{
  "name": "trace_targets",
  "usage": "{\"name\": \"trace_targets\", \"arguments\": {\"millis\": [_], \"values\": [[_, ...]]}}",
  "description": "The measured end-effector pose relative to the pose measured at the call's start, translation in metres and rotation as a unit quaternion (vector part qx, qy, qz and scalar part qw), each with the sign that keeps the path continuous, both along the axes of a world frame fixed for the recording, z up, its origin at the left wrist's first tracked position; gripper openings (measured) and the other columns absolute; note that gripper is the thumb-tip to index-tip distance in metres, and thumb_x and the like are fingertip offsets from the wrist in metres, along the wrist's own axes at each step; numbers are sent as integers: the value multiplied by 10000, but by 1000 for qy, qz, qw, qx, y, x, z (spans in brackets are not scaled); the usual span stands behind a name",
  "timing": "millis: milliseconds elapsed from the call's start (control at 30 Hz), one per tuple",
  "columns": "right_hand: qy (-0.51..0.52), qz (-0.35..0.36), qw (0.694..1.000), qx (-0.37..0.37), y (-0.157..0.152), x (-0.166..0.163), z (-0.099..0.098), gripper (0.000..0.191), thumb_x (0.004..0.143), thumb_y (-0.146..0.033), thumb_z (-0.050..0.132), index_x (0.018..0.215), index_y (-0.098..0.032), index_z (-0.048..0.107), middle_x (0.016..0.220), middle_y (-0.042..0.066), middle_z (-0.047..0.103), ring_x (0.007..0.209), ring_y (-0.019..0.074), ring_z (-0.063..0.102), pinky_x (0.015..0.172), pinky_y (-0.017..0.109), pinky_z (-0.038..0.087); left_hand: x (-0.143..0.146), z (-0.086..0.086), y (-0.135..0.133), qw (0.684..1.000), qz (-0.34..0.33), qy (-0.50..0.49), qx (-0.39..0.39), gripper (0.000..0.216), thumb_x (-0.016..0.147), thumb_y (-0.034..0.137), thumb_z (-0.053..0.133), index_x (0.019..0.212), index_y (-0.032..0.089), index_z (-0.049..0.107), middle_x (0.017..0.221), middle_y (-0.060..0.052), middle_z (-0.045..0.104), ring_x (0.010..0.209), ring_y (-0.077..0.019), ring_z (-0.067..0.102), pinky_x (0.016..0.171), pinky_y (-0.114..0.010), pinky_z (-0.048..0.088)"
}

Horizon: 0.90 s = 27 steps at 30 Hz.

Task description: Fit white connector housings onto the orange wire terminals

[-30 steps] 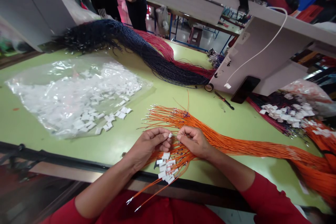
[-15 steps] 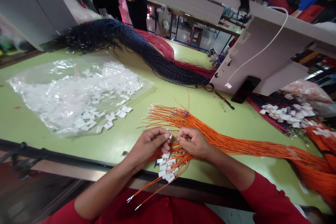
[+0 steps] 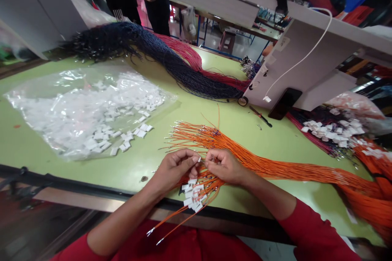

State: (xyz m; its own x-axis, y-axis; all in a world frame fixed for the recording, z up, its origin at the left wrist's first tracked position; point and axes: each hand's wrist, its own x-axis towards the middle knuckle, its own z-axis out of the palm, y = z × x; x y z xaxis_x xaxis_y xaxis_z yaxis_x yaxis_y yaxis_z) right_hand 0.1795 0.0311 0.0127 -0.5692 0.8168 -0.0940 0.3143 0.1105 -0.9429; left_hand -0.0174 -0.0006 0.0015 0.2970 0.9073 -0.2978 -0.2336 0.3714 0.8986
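Note:
My left hand [image 3: 180, 164] pinches a small white connector housing [image 3: 199, 159] between thumb and fingertips. Close beside it on the right, my right hand [image 3: 223, 164] is closed in a pinch on an orange wire, whose end is mostly hidden by the fingers. The two sets of fingertips are almost touching. Below the hands hangs a cluster of white housings [image 3: 193, 195] fitted on orange wires, at the table's front edge. Behind and to the right lies a long bundle of orange wires [image 3: 263, 162] with metal terminals at its left end.
A clear plastic bag [image 3: 70, 102] of loose white housings lies at left, some spilling out. Dark blue wires [image 3: 171, 57] and red wires [image 3: 186, 51] run along the back. A phone [image 3: 285, 103] leans against the partition, near a cutter [image 3: 260, 116]. A person [image 3: 156, 8] stands beyond.
My right hand has shifted slightly left, bringing its fingertips closer to the white connector housing. The left hand stays nearly still. The whole view has shifted a little.

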Motion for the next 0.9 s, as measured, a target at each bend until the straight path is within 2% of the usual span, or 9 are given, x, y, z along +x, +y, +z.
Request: {"name": "trace_targets", "arguments": {"millis": [133, 300, 400, 533, 633, 733, 833, 900], "values": [[-14, 9, 1000, 9, -1, 0, -3, 109, 794, -217, 569, 694, -183, 544, 593, -57, 459, 548, 85, 391, 520, 202, 314, 2, 0, -2, 1000, -15, 2, -19, 287, 755, 442, 793, 813, 178, 695, 590, 11, 663, 507, -102, 570, 534, -224, 443], [-4, -15, 1000, 2, -2, 0, -2, 143, 852, -286, 588, 754, -180, 585, 635, -42, 503, 578, 93, 430, 547, 205, 355, 7, 4, -7, 999, 30, -9, -42, 271, 762, 435, 787, 830, 188, 700, 577, 18, 662, 513, -105, 577, 549, -226, 461], [-8, -13, 1000, -10, -5, -2, -3, 143, 843, -289, 612, 752, -180, 597, 619, -39, 518, 557, 93, 436, 523, 202, 350, 9, 1, -12, 998, 50, 9, -35, 253, 773, 427, 770, 836, 192, 701, 594, 4, 679, 531, -121, 602, 561, -241, 482], [-9, -38, 999, 32, -10, -5, -9, 198, 838, -305, 642, 697, -176, 593, 586, -39, 514, 531, 89, 420, 503, 203, 336, 14, -4, -17, 997, 69, 41, -18, 277, 752, 444, 767, 813, 185, 689, 605, -5, 678, 541, -135, 620, 555, -247, 496], [-5, -37, 999, 15, -10, -4, -11, 233, 866, -359, 644, 732, -169, 632, 609, -26, 560, 537, 93, 450, 512, 206, 360, 14, -4, -21, 996, 66, 67, 0, 292, 783, 459, 730, 842, 176, 692, 587, 0, 657, 513, -133, 595, 531, -243, 481], [-13, -4, 999, 35, -4, 0, -6, 262, 921, -386, 610, 816, -165, 705, 717, 16, 652, 624, 121, 543, 586, 229, 419, 9, -5, -26, 985, 50, 147, 76, 248, 864, 425, 654, 916, 189, 712, 646, -15, 676, 554, -151, 600, 532, -247, 460], [-44, 35, 990, 129, 5, 5, 0, 287, 975, -381, 568, 859, -190, 749, 796, 46, 693, 726, 153, 582, 687, 270, 442, 2, -7, -31, 944, 31, 254, 207, 177, 920, 342, 600, 939, 225, 733, 836, -50, 727, 753, -197, 663, 684, -284, 499], [-60, 42, 983, 170, 8, 7, 3, 290, 978, -398, 574, 864, -212, 764, 790, 49, 705, 750, 169, 578, 735, 299, 444, -2, -9, -34, 919, 13, 298, 258, 179, 943, 305, 567, 954, 235, 732, 878, -61, 723, 808, -212, 669, 743, -303, 499]]}}
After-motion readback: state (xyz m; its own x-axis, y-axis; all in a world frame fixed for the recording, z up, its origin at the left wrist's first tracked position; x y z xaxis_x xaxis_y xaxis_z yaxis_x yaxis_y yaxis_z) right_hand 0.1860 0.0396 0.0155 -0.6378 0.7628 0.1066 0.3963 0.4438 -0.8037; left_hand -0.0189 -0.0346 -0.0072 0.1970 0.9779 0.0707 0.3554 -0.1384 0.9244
